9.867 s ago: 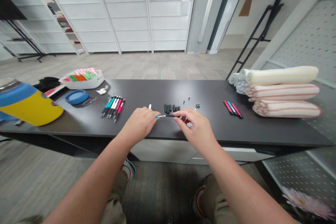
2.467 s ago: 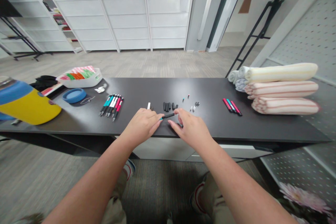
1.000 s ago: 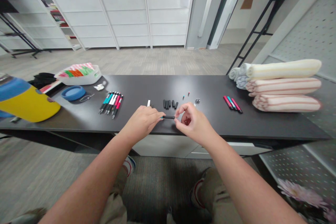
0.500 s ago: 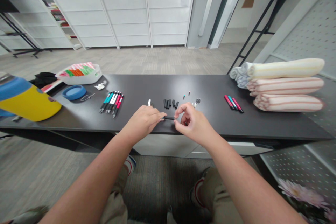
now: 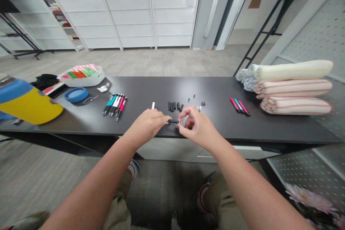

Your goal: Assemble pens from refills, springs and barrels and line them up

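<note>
Near the table's front edge, my left hand (image 5: 151,124) is closed around the teal end of a pen (image 5: 173,121). The pen lies level, and its black grip points right. The thumb and forefinger of my right hand (image 5: 194,124) pinch together at the pen's tip; any small part between them is too small to make out. Just beyond the hands are several short black pen grips (image 5: 171,106). Small silvery parts (image 5: 203,103) lie behind my right hand. Beyond my left hand stands out a white pen piece (image 5: 153,105).
Several assembled pens (image 5: 115,106) lie in a row on the left. Pink and teal barrels (image 5: 239,106) are at right, before rolled towels (image 5: 295,88). A blue lid (image 5: 76,95), a white basket (image 5: 98,77) and a yellow-blue container (image 5: 29,100) occupy the left end.
Almost nothing differs. My right fingertips have shifted very slightly at the pen's tip; my left hand keeps its hold on the pen.
</note>
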Demonstrator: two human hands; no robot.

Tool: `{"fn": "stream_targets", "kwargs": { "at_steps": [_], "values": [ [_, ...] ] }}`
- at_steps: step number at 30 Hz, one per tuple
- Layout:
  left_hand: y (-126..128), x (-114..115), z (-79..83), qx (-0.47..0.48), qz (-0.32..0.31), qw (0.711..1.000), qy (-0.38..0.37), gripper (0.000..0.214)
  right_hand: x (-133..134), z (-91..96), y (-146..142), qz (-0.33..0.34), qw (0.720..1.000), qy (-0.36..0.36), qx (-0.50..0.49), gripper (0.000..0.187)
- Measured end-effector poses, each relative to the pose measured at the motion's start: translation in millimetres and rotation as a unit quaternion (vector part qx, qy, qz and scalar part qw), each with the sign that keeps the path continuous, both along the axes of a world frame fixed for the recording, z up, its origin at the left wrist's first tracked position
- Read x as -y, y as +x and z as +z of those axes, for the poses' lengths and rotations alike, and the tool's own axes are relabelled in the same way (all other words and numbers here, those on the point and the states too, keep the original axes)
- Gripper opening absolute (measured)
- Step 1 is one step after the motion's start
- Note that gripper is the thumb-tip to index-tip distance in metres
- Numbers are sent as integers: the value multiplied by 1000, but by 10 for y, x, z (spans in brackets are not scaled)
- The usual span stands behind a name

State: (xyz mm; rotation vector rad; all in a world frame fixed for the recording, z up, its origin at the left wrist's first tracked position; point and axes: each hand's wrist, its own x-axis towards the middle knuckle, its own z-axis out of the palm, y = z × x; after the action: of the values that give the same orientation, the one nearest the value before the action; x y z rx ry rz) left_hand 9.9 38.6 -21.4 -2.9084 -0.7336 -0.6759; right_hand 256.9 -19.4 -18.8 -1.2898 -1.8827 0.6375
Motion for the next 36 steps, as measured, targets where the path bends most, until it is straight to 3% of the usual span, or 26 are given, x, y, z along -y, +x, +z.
{"fn": "stream_targets", "kwargs": {
  "at_steps": [8,15,31,34,36],
  "values": [
    [-17,-3,-45,40,-30,999,-2,32,5,1,-12,-2,1000,-2,5,28],
    [-35,52,-75,37,31,999,3,29,-6,5,-10,4,1000,-5,-12,30],
    [-8,38,-35,30,15,999,4,27,14,40,15,0,1000,7,17,26],
    [-2,29,-39,37,36,999,9,26,6,102,147,-40,998,39,26,25],
    [0,27,-43,41,46,998,9,26,-29,132,296,-126,987,86,44,17]
  ]
}}
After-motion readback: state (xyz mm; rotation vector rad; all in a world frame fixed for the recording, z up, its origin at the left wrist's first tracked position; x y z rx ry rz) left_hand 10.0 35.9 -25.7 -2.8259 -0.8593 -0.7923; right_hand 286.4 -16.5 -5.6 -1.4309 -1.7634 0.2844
